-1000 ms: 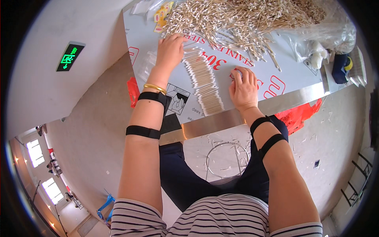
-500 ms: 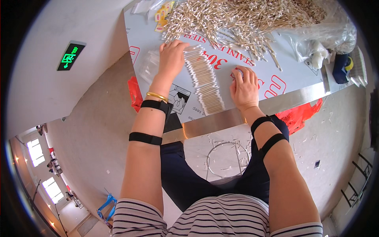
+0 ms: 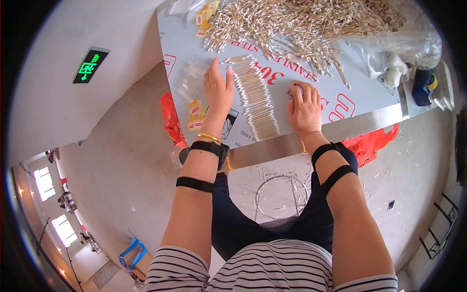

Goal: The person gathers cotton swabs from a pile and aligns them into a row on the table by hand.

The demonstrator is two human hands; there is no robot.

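Note:
A row of cotton swabs (image 3: 253, 92) lies side by side on the steel tabletop (image 3: 362, 95), running from near the big pile toward the front edge. Just left of the row, my left hand (image 3: 219, 92) is open, thumb and fingers apart, holding nothing. To the right of the row, my right hand (image 3: 305, 111) rests on the tabletop with its fingers curled in; whatever may be under the fingertips is hidden. Heaped at the back is a large pile of loose cotton swabs (image 3: 301, 22).
Clear plastic bags (image 3: 189, 80) and yellow-and-white packets (image 3: 195, 114) lie left of my left hand. More yellow packets (image 3: 206, 18) sit at the back left. At the right stand a big clear bag (image 3: 413, 44) and a dark tape dispenser (image 3: 424, 87). Red bags (image 3: 171, 117) hang by the table edge.
My left hand has drawn back toward me and right, away from the row's far end, and its fingers have straightened. Yellow packets beside its wrist have come into view. My right hand stays put.

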